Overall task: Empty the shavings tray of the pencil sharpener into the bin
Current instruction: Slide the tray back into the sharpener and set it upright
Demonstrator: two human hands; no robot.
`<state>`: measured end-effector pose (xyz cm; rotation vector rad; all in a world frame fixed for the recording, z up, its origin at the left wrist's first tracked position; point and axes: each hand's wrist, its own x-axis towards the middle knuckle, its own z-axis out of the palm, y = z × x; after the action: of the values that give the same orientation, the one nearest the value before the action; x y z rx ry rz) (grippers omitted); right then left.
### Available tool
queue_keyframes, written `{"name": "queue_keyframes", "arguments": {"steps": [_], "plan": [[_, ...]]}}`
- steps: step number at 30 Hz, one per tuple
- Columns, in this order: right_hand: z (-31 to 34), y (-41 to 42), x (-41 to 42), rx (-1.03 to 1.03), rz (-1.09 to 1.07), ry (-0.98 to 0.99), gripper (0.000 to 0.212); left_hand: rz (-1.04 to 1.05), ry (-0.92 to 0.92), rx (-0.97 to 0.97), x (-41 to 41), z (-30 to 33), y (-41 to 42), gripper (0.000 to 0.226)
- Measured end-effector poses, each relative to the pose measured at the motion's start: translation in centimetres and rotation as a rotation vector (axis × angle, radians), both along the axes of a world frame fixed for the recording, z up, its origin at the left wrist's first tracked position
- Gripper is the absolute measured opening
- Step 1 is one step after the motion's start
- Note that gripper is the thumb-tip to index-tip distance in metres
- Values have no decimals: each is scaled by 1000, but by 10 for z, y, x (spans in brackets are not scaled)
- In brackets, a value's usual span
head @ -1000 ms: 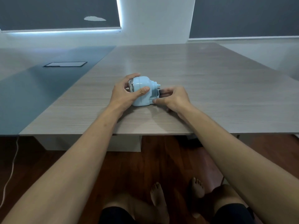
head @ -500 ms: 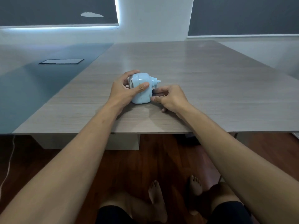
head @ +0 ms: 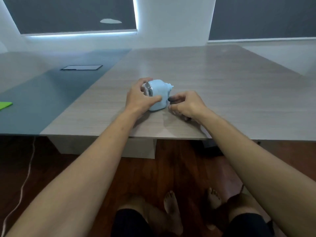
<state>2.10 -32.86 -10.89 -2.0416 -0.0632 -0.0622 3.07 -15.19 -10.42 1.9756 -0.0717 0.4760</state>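
A pale blue pencil sharpener [head: 158, 94] stands on the wooden table [head: 222, 86], near its front edge and roughly midway along that edge. The left hand [head: 139, 98] wraps the sharpener from the left: the thumb lies across the near face of the blue body, pressed flat against it, while the fingers [head: 145, 80] curl over the top and far side beside the clear, shiny end cap. The hand is closed around the body, gripping it.

The right hand [head: 187, 104] sits just to the right of the sharpener, low over the table top. Its thumb and forefinger are drawn together in a pinch at the sharpener's right side, and a small dark piece [head: 171, 99] shows at their tips, right against the lower right face of the blue body. It is too small and blurred to tell whether this is the shavings tray or some other part. The remaining fingers of that hand are folded under the palm, close to the table surface.

On the grey table [head: 42, 100] to the left, a flat dark rectangle [head: 81, 67] lies well apart from the hands, and a green sheet [head: 5, 105] shows at the far left edge
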Motion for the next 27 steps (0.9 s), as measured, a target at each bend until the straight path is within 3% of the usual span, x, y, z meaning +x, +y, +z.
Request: {"name": "queue_keyframes", "arguments": {"steps": [3,7,11,14,19,23,27], "plan": [[1,0,-2,-26,-18,-32,29,38,30,40,-10,1,9,70],[4,4,-3,-25,-34,-46,31,189,-16,15,-19,1,25,53],[6,20,-3,-23,-35,-47,55,100,12,65,-25,0,20,74],[7,28,1,-26,3,-68,63,72,3,30,-19,1,10,70],[21,27,4,-69,-55,-89,47,137,9,-1,-9,-2,5,61],[28,27,11,108,-28,-6,26,136,0,-25,-2,-4,6,62],[25,31,18,172,-27,37,43,111,10,-59,1,-5,9,65]]}}
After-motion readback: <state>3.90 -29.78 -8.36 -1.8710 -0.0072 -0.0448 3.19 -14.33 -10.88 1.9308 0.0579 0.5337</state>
